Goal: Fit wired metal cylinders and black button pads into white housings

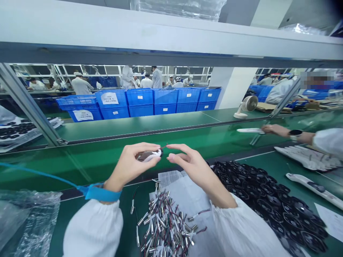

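Observation:
My left hand (131, 160) is closed on a small rounded white-and-black part (154, 155), most of it hidden behind the fingers. A short dark red wire (164, 146) sticks out of the part toward my right hand (189, 160). That hand is open, its thumb and index finger apart; the index fingertip is at the wire's end, and I cannot tell whether it touches. Below both hands lies a heap of small silver metal cylinders with wires (163, 223), partly on a translucent plastic sheet (193, 200). Many black oval parts (262, 196) are piled to the right.
A blue wrist strap (103, 192) with a cord is on my left wrist. Clear plastic bags (37, 217) lie at left. At right, a co-worker's hand (276, 130) holds a white elongated piece (249, 131) above white handle-shaped parts (308, 159). Beyond stand a fan (249, 104) and blue crates (139, 103).

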Tool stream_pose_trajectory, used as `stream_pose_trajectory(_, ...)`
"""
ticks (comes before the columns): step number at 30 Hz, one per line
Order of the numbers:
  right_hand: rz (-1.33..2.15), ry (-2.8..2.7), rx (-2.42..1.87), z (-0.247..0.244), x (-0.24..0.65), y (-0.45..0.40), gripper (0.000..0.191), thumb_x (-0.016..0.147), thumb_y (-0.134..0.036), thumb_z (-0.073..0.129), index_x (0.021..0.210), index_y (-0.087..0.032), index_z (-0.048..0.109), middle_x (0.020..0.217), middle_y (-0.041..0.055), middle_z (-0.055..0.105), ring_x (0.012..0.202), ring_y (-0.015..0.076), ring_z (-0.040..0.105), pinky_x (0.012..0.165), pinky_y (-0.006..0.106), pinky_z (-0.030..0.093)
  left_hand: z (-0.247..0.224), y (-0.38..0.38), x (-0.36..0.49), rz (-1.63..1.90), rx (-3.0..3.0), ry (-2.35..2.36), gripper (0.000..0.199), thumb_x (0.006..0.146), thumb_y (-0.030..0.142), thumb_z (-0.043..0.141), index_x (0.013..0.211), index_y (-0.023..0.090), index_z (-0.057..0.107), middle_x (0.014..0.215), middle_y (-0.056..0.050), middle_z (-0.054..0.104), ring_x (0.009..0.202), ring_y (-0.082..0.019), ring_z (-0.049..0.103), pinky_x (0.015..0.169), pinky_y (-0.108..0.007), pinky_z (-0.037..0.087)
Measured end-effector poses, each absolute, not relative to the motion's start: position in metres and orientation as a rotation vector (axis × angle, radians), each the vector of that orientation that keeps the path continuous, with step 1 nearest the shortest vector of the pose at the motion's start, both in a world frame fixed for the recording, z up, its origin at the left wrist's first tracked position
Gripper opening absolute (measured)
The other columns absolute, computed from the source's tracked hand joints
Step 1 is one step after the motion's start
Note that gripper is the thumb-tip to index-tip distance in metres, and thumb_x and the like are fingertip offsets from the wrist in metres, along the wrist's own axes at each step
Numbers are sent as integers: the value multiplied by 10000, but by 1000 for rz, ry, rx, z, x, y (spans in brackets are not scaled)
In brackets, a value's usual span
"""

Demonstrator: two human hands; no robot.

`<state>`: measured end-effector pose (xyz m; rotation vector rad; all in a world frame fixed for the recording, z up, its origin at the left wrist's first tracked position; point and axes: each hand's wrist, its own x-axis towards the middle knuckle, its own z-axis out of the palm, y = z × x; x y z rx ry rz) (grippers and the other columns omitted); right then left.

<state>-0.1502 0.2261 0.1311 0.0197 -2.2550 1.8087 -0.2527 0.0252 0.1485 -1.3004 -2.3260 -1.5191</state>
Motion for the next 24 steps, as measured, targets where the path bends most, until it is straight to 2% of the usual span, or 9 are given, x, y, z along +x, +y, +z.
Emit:
stream_pose_trajectory(2,1590,-2497,-69,126,-160,229,336,988,-330,618,1313,-246,626,1424,100,629,1055,193,738,883,342,609,139,5,-281,-1367,-1219,-2447,322,818,427,769,1046,207,823,1145,-95,786,1067,-318,740,927,-415,609)
stream_pose_trajectory(5,1388,-2713,-106,114,-176,236,256,969,-212,625,1221,-200,667,1355,125,678,1064,216,734,848,339,606,119,-33,-331,-1126,-1058,-2639,261,825,383,769,985,183,819,1092,-110,795,1051,-347,733,970,-452,575)
stream_pose_trajectory(9,1137,-2871,-43,98,-200,245,216,930,-134,669,1143,-154,700,1234,150,728,1080,260,718,913,388,574,89,-76,-380,-821,-916,-2838,190,911,319,760,974,139,760,1078,-96,765,1056,-296,711,1010,-495,542)
stream_pose_trajectory(13,858,-2985,162,89,-235,242,173,933,-176,717,1101,-142,703,1220,116,712,1187,273,651,1039,464,507,62,-87,-402,-633,-906,-2947,210,972,337,720,1026,134,718,1121,-79,722,1092,-262,683,1028,-495,534)
stream_pose_trajectory(17,659,-3074,383,82,-279,232,244,993,-288,683,1198,-156,677,1316,97,656,1229,270,618,1055,511,505,48,-80,-411,-558,-946,-2982,244,983,364,705,1074,137,708,1157,-88,710,1102,-265,677,1021,-498,537)
stream_pose_trajectory(19,559,-3137,471,77,-297,228,273,1005,-317,671,1228,-160,668,1341,103,641,1212,267,627,1037,502,525,48,-77,-411,-577,-991,-2956,306,976,384,710,1160,140,695,1222,-105,692,1138,-279,665,1035,-517,525)
stream_pose_trajectory(21,438,-3221,540,73,-310,226,282,1008,-335,670,1228,-158,666,1306,103,654,1156,255,653,995,482,554,53,-77,-406,-630,-1038,-2894,476,938,417,743,1324,157,639,1378,-141,620,1252,-317,609,1079,-551,491)
stream_pose_trajectory(24,237,-3318,614,69,-320,225,280,1008,-342,671,1217,-157,668,1241,95,675,1089,238,674,948,457,579,62,-81,-389,-729,-1054,-2770,782,845,480,788,1525,234,491,1599,-152,422,1454,-386,413,1173,-587,394)
